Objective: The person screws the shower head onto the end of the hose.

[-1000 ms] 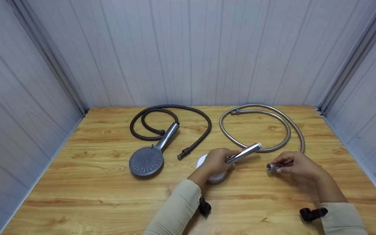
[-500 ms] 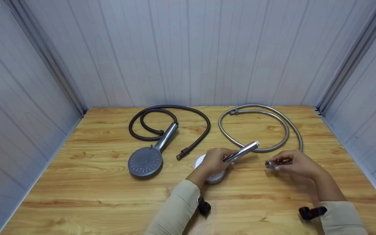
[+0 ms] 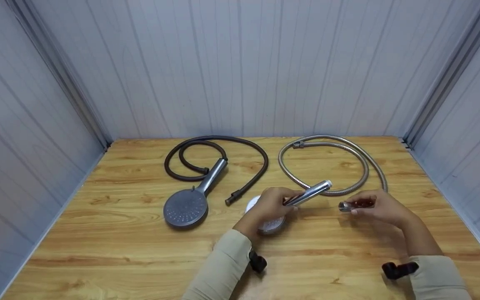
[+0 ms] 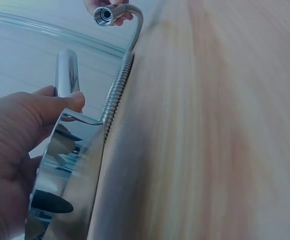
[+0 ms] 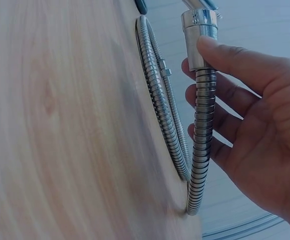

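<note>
My left hand (image 3: 269,208) grips the chrome handle (image 3: 313,192) of a shower head (image 3: 272,225), whose white spray face is partly covered by the hand. The handle's white-tipped end points up and to the right. A short way to the right, my right hand (image 3: 383,208) pinches the metal end fitting (image 5: 198,42) of a silver shower hose (image 5: 202,120) between thumb and fingers. In the left wrist view, the fitting's open mouth (image 4: 105,16) faces the camera. Fitting and handle end stand apart, with a gap between them.
Behind my hands the silver hose loops (image 3: 365,166) on the wooden table (image 3: 140,266). Left of them lies a grey shower head (image 3: 186,207) with a dark hose (image 3: 261,150). Panelled walls (image 3: 240,66) enclose the back and sides.
The fitting in my right hand has turned slightly and shifted a little to the left and up. My left hand keeps its grip on the shower head, drifting slightly left.
</note>
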A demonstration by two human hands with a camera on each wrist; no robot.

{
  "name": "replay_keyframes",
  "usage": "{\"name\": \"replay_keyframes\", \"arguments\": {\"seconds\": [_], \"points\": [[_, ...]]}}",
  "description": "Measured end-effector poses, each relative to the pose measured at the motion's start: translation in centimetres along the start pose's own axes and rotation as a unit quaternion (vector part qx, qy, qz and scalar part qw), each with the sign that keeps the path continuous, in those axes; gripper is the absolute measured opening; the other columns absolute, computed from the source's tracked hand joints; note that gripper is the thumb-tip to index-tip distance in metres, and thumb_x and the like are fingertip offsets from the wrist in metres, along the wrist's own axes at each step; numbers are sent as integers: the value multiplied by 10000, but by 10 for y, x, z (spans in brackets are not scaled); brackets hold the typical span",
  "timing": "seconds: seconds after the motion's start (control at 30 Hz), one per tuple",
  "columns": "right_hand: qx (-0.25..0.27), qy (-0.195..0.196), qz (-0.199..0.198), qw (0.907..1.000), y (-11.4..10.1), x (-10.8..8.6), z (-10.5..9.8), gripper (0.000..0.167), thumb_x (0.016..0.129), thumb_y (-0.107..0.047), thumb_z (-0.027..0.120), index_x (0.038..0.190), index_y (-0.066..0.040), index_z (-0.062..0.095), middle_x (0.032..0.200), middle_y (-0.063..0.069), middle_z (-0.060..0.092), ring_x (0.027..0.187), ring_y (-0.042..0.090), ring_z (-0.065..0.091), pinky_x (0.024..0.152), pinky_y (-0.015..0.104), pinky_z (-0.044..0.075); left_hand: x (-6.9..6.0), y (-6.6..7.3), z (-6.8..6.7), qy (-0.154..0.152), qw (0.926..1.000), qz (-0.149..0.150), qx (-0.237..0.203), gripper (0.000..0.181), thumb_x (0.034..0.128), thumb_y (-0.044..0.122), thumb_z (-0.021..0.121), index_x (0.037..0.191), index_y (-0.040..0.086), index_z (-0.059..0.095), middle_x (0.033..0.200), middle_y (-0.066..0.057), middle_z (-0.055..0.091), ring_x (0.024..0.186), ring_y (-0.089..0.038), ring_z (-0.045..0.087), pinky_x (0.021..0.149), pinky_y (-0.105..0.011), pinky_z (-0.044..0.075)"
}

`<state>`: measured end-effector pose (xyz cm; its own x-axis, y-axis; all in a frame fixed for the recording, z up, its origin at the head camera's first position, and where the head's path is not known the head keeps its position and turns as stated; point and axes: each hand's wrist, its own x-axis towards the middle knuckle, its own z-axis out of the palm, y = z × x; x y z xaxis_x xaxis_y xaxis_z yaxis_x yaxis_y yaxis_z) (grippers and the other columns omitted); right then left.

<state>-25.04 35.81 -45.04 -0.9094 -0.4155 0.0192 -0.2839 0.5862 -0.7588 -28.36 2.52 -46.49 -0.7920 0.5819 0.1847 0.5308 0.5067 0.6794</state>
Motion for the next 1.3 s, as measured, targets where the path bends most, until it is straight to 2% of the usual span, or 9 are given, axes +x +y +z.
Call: {"name": "replay_keyframes", "arguments": {"seconds": [0.2,0.47,0.63,0.8,1.03,1.3], "points": [[337,84,-396,9986,-4,0,-3,269,901,-111,700,1142,10,695,1068,156,691,913,132,641,754,261,515,-3,2,-6,-148,9997,-27,-180,503,865,87,735,1309,306,641,1015,100,680,489,-34,400,471,-194,350],[284,77,-551,9980,-8,2,-8,248,925,-107,670,1147,-2,699,1058,145,694,812,128,612,671,265,508,-6,2,-13,-360,9986,1,-388,490,858,74,744,1300,263,654,922,75,679,535,-45,430,511,-201,375],[90,103,-558,9983,-12,4,-9,246,942,-136,654,1156,-22,701,1061,118,696,812,108,600,669,261,501,-8,3,-17,-460,9981,117,-392,486,855,68,744,1299,246,654,1004,109,686,566,-42,430,540,-195,380],[102,29,-486,9988,-16,7,-11,271,956,-173,638,1184,-35,692,1081,115,691,868,152,638,711,284,518,-10,4,-22,-598,9973,146,-412,480,862,66,736,1297,252,652,983,92,690,570,-47,427,549,-195,383],[4,-53,-520,9986,-23,12,-13,254,952,-163,644,1155,-21,701,1001,92,698,702,128,536,612,263,460,-12,6,-26,-667,9969,217,-352,479,846,58,753,1278,246,667,1038,86,703,611,-45,460,589,-192,416],[-58,-186,-687,9974,-30,15,-16,238,948,-140,644,1143,-19,708,970,96,673,661,113,477,580,255,423,-12,5,-26,-799,9954,301,-427,480,839,81,768,1278,248,667,1106,109,695,627,-42,487,609,-185,438]]}}
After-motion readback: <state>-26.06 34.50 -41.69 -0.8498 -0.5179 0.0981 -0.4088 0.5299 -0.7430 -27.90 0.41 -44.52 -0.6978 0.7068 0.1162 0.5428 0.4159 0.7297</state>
